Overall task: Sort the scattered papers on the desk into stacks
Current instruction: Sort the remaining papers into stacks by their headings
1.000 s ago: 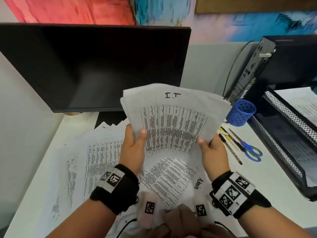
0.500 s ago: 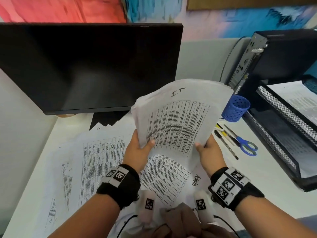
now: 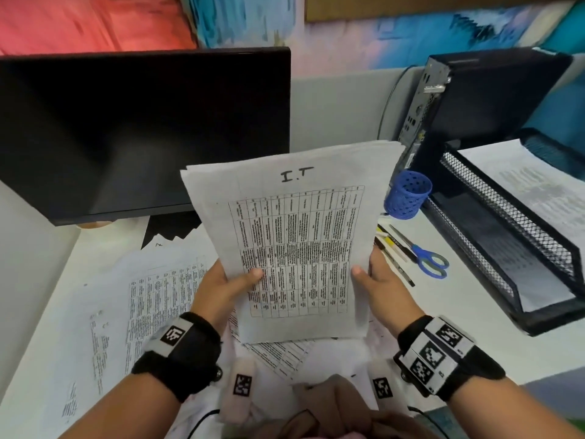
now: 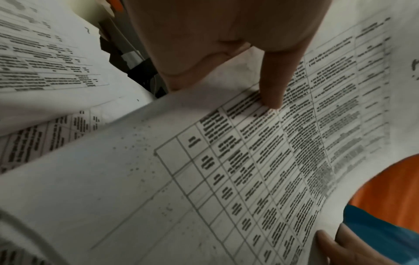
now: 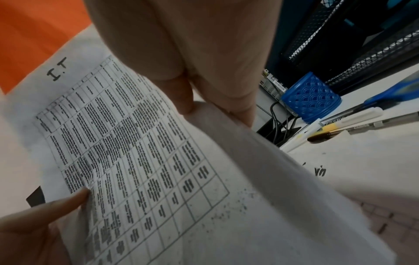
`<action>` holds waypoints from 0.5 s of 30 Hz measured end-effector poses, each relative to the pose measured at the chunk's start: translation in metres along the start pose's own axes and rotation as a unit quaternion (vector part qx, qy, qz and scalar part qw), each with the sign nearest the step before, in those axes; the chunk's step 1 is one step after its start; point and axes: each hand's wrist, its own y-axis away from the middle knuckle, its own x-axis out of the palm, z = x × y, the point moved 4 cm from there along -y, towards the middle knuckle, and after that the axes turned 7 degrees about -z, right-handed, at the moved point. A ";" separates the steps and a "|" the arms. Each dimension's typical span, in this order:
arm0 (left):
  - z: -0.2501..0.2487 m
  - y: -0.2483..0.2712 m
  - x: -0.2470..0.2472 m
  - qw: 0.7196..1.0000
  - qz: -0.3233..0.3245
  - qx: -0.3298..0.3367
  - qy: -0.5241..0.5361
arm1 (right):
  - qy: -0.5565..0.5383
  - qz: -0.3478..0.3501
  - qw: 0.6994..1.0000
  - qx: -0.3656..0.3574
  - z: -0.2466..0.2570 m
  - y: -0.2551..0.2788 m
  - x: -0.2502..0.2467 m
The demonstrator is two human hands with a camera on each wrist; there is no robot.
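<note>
A stack of printed table sheets marked "I.T" [image 3: 294, 236] stands upright above the desk, its lower edge just over the papers below. My left hand [image 3: 226, 285] grips its left edge, thumb on the front. My right hand [image 3: 376, 282] grips the right edge the same way. The left wrist view shows the stack [image 4: 226, 161] with my left thumb pressed on the table print. The right wrist view shows the "I.T" stack [image 5: 127, 143] pinched at its edge by my right hand. More sheets [image 3: 152, 299] lie scattered on the white desk, left and beneath.
A black monitor [image 3: 142, 128] stands behind. To the right are a blue pen cup [image 3: 408, 194], pens and blue scissors [image 3: 427, 261], a black mesh tray [image 3: 519, 248] holding paper, and a computer case [image 3: 481, 96]. A sheet marked "Admin" [image 5: 317, 172] lies under the stack.
The stack has turned from tilted and bowed to upright and squared, and has come lower toward the desk. Both hands kept their hold on its edges.
</note>
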 end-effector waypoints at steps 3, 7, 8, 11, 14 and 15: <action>-0.002 0.008 0.011 0.999 -0.032 0.014 -0.030 | 0.013 0.003 1.000 0.002 -0.001 -0.001 -0.014; -0.007 0.018 0.033 0.997 -0.068 0.033 -0.031 | 0.013 0.034 0.999 0.021 -0.007 0.001 -0.040; -0.009 0.020 0.041 0.997 -0.071 0.033 -0.012 | 0.019 0.046 0.998 0.030 -0.009 0.003 -0.049; -0.006 0.026 0.063 0.996 -0.083 0.024 0.030 | 0.033 0.070 0.995 0.062 -0.023 0.010 -0.076; 0.002 0.033 0.085 0.995 -0.090 0.022 -0.035 | 0.052 0.063 0.994 0.069 -0.035 0.011 -0.106; 0.004 0.037 0.093 0.993 -0.088 0.016 -0.071 | 0.051 0.062 0.994 0.071 -0.040 0.010 -0.116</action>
